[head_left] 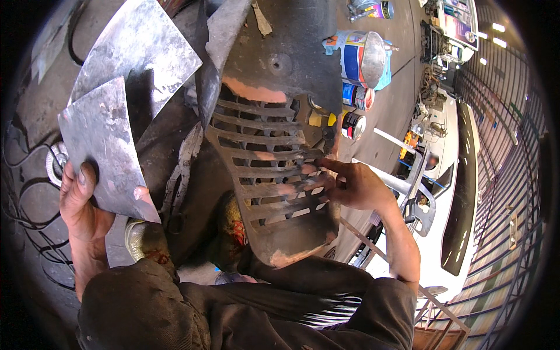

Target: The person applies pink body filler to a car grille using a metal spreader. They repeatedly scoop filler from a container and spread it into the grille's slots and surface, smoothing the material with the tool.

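My left hand (81, 201) grips a thin metal sheet (108, 146) by its lower edge, thumb on top. A dab of pinkish paste (142, 193) sits on its corner. Behind it lies a second metal sheet (140, 52); whether my hand also supports this one, I cannot tell. My right hand (359, 185) has its fingers apart, with fingertips at the slats of a dark slatted vehicle panel (291, 227). Nothing shows in its grasp. Patches of pink filler (254, 90) cover parts of the panel and several slats.
Beyond the panel stand a large open paint can (370, 61) and smaller tins (353, 125). Black cables (41, 227) lie on the floor at left. A white vehicle (449, 192) stands at right, near a metal bar frame. My shoe (146, 242) is below the sheets.
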A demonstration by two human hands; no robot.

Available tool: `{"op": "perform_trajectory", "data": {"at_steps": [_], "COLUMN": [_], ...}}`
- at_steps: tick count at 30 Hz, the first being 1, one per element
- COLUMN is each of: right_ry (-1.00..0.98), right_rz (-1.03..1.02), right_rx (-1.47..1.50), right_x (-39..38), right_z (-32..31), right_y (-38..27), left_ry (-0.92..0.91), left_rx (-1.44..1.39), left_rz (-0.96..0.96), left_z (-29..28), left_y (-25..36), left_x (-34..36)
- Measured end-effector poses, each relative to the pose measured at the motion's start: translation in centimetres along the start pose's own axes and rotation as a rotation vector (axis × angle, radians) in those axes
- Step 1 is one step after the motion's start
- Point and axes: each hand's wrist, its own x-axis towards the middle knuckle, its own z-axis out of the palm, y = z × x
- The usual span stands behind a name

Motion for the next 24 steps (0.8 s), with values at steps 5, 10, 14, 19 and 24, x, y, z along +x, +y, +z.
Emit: {"op": "perform_trajectory", "data": {"at_steps": [5,10,14,19,24], "right_ry": [-0.025,-0.136,-0.188,-0.164,-0.02], "right_rz": [0.046,0.094,0.261,0.256,0.17], "right_rx": [-0.013,0.357,0.874,0.895,0.49], "right_x": [0.2,0.3,-0.2,-0.3,-1.1], "right_z": [0.0,-0.5,-0.8,-0.3,-0.5], "right_y": [-1.3,-1.1,-2.1,-0.3,-1.0], "left_ry": [-0.011,0.015,-0.002,-0.069,-0.057], "left_rx": [-0.018,0.002,-0.017,-0.032,-0.051], "left_rz": [0.006,-0.008,-0.008,-0.047,-0.056], "left_z": [0.2,0.2,0.1,1.0,0.6], "left_y": [-0.2,-0.5,-0.6,-0.1,-0.3], "left_x": [-0.2,-0.3,-0.3,-0.1,0.0]}}
